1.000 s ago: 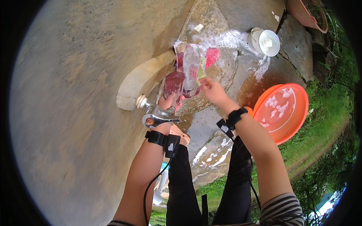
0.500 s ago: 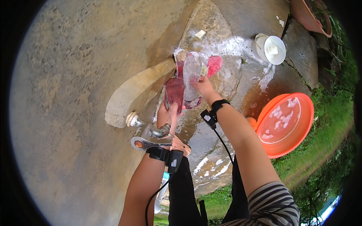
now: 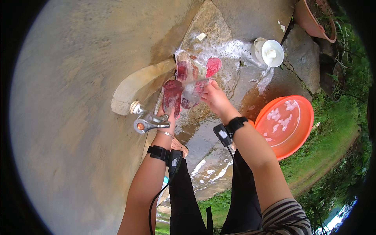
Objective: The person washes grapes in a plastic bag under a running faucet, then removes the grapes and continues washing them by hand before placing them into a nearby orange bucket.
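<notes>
Beyond the metal tap (image 3: 147, 121), my left hand (image 3: 170, 112) is closed on the near end of a dark red slipper (image 3: 172, 94). To its right, my right hand (image 3: 216, 100) has its fingers bent around the edge of a pale, wet, see-through-looking piece (image 3: 194, 91) whose kind I cannot make out. Another dark red, foamy slipper (image 3: 183, 67) lies just beyond the two hands. A pink, rounded flat piece (image 3: 213, 66) shows on its right. Water and foam blur the edges between these things.
A white bucket (image 3: 273, 53) lies tipped amid suds at the far right. Nearer, an orange basin (image 3: 303, 129) holds foamy water. A small pale block (image 3: 201, 36) sits on the wet concrete. A curved concrete ledge (image 3: 137, 84) is beside the tap; a terracotta-coloured pot (image 3: 309, 19) stands far right.
The view has shifted slightly. My right hand has drawn right and toward me, bringing the pale piece nearer and uncovering more of the slipper behind it. My left hand keeps its hold.
</notes>
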### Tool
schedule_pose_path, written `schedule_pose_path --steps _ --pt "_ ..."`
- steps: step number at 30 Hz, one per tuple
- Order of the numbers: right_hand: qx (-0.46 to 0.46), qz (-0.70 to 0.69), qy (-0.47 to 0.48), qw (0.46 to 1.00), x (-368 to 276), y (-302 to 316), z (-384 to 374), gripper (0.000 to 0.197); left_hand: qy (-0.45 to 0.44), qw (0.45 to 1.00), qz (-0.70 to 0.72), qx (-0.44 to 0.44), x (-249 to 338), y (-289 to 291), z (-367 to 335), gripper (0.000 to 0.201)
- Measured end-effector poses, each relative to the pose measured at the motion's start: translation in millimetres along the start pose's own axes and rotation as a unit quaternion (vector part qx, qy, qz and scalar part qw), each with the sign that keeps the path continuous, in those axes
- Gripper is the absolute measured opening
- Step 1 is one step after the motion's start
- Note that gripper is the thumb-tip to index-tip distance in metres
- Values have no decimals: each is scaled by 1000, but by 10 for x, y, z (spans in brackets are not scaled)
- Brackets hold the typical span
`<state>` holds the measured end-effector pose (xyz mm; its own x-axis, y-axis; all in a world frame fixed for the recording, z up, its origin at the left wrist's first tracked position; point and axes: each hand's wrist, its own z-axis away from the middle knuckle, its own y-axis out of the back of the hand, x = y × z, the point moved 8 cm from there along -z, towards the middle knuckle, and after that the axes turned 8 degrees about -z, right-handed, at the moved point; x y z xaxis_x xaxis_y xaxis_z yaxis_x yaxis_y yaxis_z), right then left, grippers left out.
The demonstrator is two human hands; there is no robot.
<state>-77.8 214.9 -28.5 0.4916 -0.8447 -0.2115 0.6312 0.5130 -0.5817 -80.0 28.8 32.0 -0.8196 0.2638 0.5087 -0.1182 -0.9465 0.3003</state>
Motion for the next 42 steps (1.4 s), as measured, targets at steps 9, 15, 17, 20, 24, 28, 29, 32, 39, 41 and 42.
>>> schedule_pose_path --steps 9,15,17,20,24,28,29,32,39,41,42 --pt "-97 -136 -61 984 104 -698 505 36 5 995 30 -90 195 -238 288 63" --pt "-74 -117 -51 989 265 -922 506 37 -2 986 111 -125 53 -79 130 50" --pt "-93 -132 -58 985 288 -927 490 38 -2 990 78 -118 80 -41 149 40" --pt "-98 -161 -74 979 349 -919 473 40 11 989 100 -111 134 -14 183 28" --pt "-83 -166 -55 981 367 -970 536 36 38 977 183 -98 135 1 202 17" --pt "-43 -86 -74 993 413 -961 587 32 -63 995 18 -76 26 124 99 16" --pt "-39 -79 -68 994 426 -941 570 30 -88 994 -15 -64 13 147 74 17" --pt "-30 -43 -43 998 527 -842 449 21 -109 992 -9 -58 5 124 76 17" --pt "-21 98 -70 992 653 -739 373 13 -46 998 -3 -49 131 143 221 16" --pt "7 101 -40 994 577 -722 336 10 -49 997 -28 -43 146 156 221 15" --pt "31 89 -4 996 523 -739 289 8 -63 997 -38 -26 135 193 196 15"
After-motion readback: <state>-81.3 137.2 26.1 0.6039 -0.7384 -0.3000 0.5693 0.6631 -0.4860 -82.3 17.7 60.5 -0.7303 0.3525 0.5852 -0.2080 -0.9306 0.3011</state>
